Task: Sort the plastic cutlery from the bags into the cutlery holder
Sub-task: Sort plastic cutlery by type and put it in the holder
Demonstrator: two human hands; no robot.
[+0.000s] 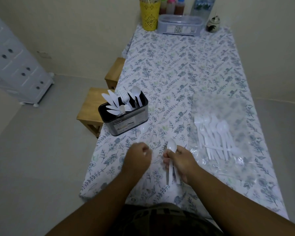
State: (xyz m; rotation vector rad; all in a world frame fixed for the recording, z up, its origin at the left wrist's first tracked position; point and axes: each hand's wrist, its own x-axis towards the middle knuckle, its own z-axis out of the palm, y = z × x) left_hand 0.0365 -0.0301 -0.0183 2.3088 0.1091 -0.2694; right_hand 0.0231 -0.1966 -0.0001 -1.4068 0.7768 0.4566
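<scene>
A black cutlery holder (124,116) stands near the table's left edge, holding white plastic knives, forks and spoons. My right hand (180,160) grips a small bunch of white spoons (171,150), bowls up and handles pointing toward me. My left hand (138,155) is closed and blurred, just left of the right hand; a faint blurred spoon (142,132) extends from it toward the holder. At the right lies a clear plastic bag (216,108) with several white forks and spoons (215,135) on it.
The table wears a floral cloth (177,65). At its far end stand a yellow cup (149,14), sauce bottles (171,5), a clear lidded box (180,24), a water bottle (202,7) and a small jar (213,23). Two wooden stools (92,106) sit by the left edge; a white cabinet (15,65) is beyond them.
</scene>
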